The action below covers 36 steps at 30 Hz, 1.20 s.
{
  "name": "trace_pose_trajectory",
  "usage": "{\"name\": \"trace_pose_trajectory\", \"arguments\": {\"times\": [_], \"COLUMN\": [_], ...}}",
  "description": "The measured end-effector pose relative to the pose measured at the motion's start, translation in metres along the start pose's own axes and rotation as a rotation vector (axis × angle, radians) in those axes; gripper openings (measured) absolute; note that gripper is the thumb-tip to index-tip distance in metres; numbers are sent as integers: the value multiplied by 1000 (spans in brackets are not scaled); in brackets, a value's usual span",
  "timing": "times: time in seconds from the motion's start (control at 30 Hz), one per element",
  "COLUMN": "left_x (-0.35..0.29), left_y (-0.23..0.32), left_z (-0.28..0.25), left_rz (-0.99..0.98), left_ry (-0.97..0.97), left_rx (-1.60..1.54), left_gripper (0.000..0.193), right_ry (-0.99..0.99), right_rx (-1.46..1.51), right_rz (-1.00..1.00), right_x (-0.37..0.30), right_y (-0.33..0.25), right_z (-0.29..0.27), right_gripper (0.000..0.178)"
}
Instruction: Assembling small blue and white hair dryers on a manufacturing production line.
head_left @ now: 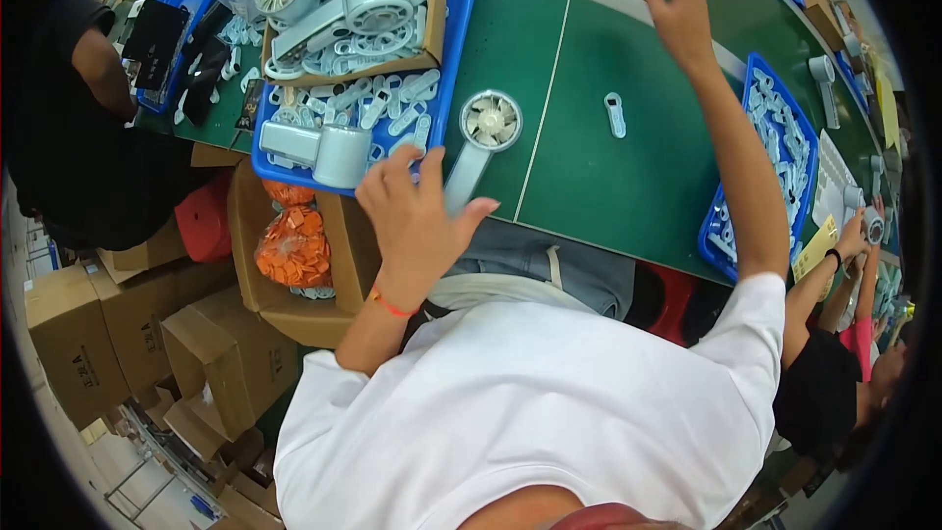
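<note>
The left hand (420,226) hangs unclenched, fingers spread, the pale handheld fan (485,137) just beyond its thumb and the blue tray (463,15) ahead. The right hand (670,12), reaching far forward, is loosely curled; whether it grips anything I can't tell. Nearer the body from it lies a small pale part (615,116).

It was an assembly workshop: a green desk (628,196), blue trays (463,20) of plastic parts (378,106), cardboard cartons (64,344), co-workers (83,167) alongside.

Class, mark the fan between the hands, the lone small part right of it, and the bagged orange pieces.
Fan (478,151), head view: upper handle.
Small part (616,118), head view: its middle.
Orange pieces (293,251), head view: bag's middle.
</note>
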<state>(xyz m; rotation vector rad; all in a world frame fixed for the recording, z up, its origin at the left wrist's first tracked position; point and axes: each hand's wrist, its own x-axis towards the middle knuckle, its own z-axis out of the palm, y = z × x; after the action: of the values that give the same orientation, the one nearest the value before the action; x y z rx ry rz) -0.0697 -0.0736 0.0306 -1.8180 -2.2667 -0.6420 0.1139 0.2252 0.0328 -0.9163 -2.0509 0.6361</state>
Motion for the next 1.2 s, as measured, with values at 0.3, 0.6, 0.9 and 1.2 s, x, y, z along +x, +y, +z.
{"name": "trace_pose_trajectory", "arguments": {"times": [0.3, 0.6, 0.9, 1.2], "left_x": [3, 15, 0, 10], "left_y": [9, 59, 70, 51], "left_z": [7, 26, 53, 44], "left_rz": [-359, -368, -357, -106], "left_ry": [-455, -687, -453, -526], "left_rx": [-1358, -2282, -1907, -1251], "left_gripper": [57, 54, 55, 40], "right_ry": [-323, -206, -172, -191], "right_rx": [388, 743, 542, 398], "right_rz": [151, 378, 320, 394], "right_x": [-185, -201, -208, -218], "right_y": [-116, -131, -143, -126], "right_z": [2, 16, 16, 15], "right_gripper": [21, 65, 69, 64]}}
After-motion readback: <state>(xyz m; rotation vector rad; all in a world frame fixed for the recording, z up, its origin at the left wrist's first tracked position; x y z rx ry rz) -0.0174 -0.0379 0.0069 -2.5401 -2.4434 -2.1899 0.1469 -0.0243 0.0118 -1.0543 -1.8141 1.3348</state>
